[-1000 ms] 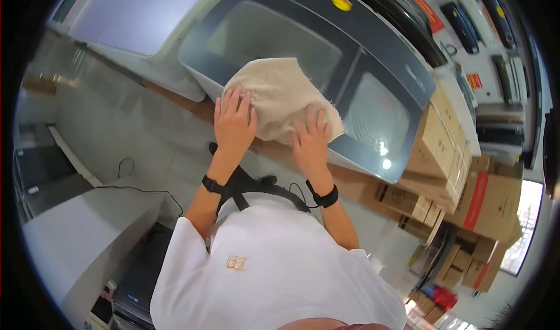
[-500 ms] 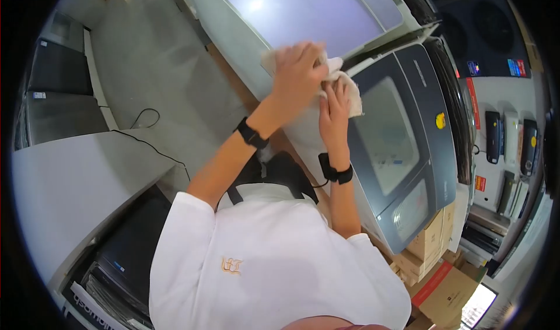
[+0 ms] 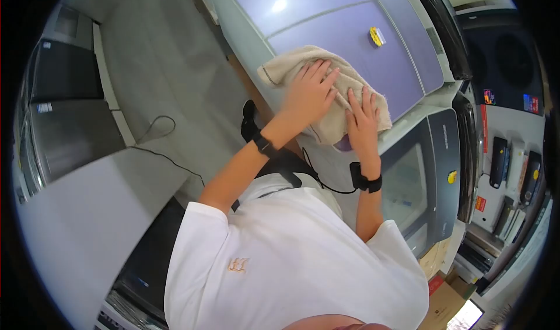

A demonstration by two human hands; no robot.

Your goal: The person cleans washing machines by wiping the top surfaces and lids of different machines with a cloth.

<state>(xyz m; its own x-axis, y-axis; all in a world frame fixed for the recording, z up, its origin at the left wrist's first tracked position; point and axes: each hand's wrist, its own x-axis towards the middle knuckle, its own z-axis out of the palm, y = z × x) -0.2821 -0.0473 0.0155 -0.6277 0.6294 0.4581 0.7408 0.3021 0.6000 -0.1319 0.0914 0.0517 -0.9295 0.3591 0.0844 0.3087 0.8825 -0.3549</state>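
A beige cloth [image 3: 335, 111] lies spread over the near edge of a purple-topped appliance [image 3: 361, 38]. My left hand [image 3: 309, 94] rests on the cloth's middle with its fingers extended; it is slightly blurred. Just to its right, my right hand [image 3: 364, 123] presses flat on the cloth, fingers apart. Beyond the cloth, a yellow sticker [image 3: 377, 37] sits on the purple lid. Black bands circle both wrists.
An appliance with a dark glass lid [image 3: 408, 178] adjoins on the right. Cardboard boxes [image 3: 446, 301] stand at the lower right. Dark appliances [image 3: 64, 76] and a grey-white panel [image 3: 111, 213] are on the left. A black cable [image 3: 169, 164] trails nearby.
The view and both hands have shifted from the dark glass lid to the purple-topped appliance. The cloth, bunched up half a second ago, now lies spread under both hands.
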